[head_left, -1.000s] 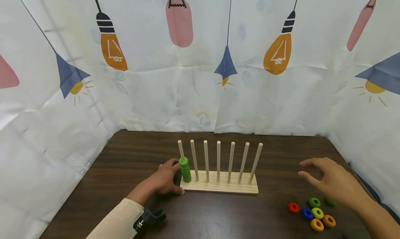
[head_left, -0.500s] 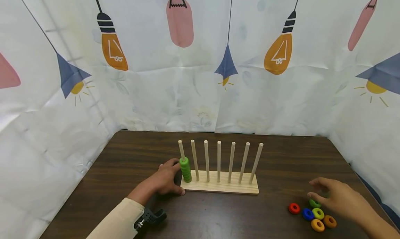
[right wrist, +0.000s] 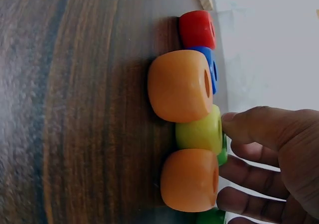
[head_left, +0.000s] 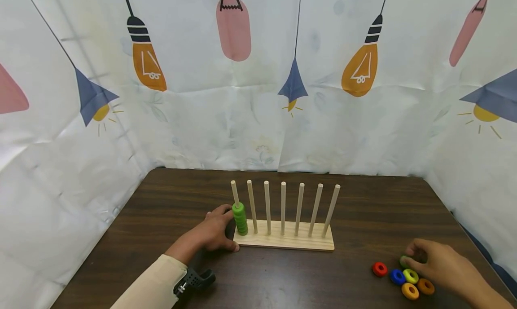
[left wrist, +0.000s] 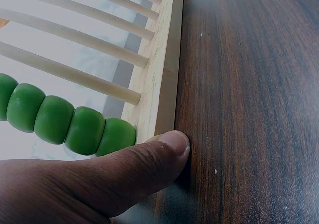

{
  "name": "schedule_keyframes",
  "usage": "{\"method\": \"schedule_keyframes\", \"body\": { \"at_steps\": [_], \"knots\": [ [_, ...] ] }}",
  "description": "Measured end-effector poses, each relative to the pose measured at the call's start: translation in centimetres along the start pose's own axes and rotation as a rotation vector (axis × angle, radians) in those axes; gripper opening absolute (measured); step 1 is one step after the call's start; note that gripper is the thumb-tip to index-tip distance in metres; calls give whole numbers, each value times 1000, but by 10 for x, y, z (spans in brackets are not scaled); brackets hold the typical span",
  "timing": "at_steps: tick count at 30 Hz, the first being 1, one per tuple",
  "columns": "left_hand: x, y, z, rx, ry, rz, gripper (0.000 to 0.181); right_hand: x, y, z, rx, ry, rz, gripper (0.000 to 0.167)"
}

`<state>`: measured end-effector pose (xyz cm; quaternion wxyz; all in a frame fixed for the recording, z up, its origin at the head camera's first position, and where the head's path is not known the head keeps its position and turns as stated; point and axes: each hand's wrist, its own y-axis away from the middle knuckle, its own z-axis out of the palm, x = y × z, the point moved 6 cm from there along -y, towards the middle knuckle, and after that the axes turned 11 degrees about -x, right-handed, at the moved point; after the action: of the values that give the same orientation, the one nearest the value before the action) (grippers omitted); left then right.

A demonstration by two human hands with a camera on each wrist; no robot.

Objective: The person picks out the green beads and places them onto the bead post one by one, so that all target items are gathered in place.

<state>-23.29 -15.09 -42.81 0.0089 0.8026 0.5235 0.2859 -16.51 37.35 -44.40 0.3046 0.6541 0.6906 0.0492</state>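
A wooden peg stand (head_left: 282,235) with several upright pegs stands mid-table. Green beads (head_left: 240,219) are stacked on its leftmost peg. My left hand (head_left: 216,232) grips the stand's left end; in the left wrist view the thumb (left wrist: 149,164) presses the base's edge beside the lowest bead. At the right, my right hand (head_left: 440,262) has thumb and fingers curled at a green bead (head_left: 403,261), pinching it at table level. Its far part is covered by the fingers. In the right wrist view this green bead (right wrist: 223,154) shows partly behind a yellow bead (right wrist: 199,129).
Close to the right hand lie a red bead (head_left: 379,269), a blue bead (head_left: 397,276) and two orange beads, one nearer the front (head_left: 409,291). Another green bead (right wrist: 212,216) shows at the bottom of the right wrist view. A patterned cloth (head_left: 258,120) hangs behind the dark table.
My right hand has come down towards the loose beads, and its thumb and fingers have closed in on the green bead. The left hand and peg stand have stayed in place.
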Motion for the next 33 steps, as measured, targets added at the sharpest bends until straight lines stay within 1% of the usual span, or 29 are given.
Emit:
{"method": "schedule_keyframes", "body": {
  "at_steps": [4, 7, 13, 18, 26, 30, 33],
  "knots": [
    [0, 0, 0, 0, -4, 4, 93, -3, 2, 1, 19, -15, 1, 33],
    [-1, -1, 0, 1, -5, 8, 93, -6, 1, 0, 37, -18, -18, 31],
    [-3, -2, 2, -4, -9, 6, 94, -10, -2, -1, 57, 2, -49, 33],
    [-4, -3, 3, -8, -10, 3, 94, -11, -5, -1, 64, 4, -50, 34],
    [-2, -2, 1, 5, -11, 15, 94, -13, -8, -3, 97, 34, -66, 30],
    [-2, -2, 1, 7, -9, 16, 93, -16, -8, -6, 123, 32, -85, 30],
    [-2, -2, 1, 6, -8, 15, 93, -21, -6, -12, 167, 22, -117, 30]
  ]
}}
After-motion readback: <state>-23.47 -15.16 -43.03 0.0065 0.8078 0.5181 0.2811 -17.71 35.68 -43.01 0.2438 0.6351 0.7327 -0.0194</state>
